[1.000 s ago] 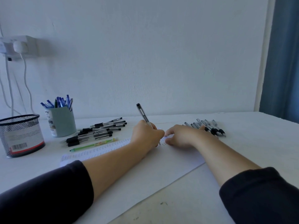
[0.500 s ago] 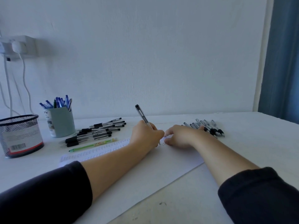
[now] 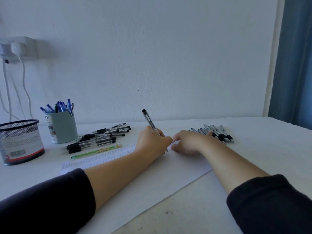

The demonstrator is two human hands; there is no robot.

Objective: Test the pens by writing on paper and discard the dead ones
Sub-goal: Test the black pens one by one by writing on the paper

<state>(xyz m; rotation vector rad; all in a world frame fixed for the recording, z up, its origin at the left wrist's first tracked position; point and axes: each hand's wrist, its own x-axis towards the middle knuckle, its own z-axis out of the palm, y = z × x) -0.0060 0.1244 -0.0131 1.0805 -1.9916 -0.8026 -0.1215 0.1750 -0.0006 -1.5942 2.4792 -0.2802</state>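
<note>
My left hand [image 3: 152, 141] grips a clear pen with a black cap end [image 3: 148, 119], its tip down on the white sheet of paper [image 3: 152, 179]. A row of small scribbles runs along the sheet's far edge. My right hand [image 3: 189, 141] rests on the paper's far edge just right of the pen tip, its fingers bent on the sheet. A pile of black-grip pens [image 3: 99, 136] lies left of the paper, with a green pen [image 3: 96, 151] in front of it. Another group of pens [image 3: 217, 133] lies behind my right hand.
A black mesh bin [image 3: 20, 141] stands at the far left of the white table [image 3: 253, 149]. A pale blue cup [image 3: 61, 127] full of blue pens stands beside it. A wall socket with white cables is at upper left. A blue curtain [image 3: 293, 65] hangs at right.
The pen's top end has shifted slightly as my left hand writes. My right hand stays on the paper.
</note>
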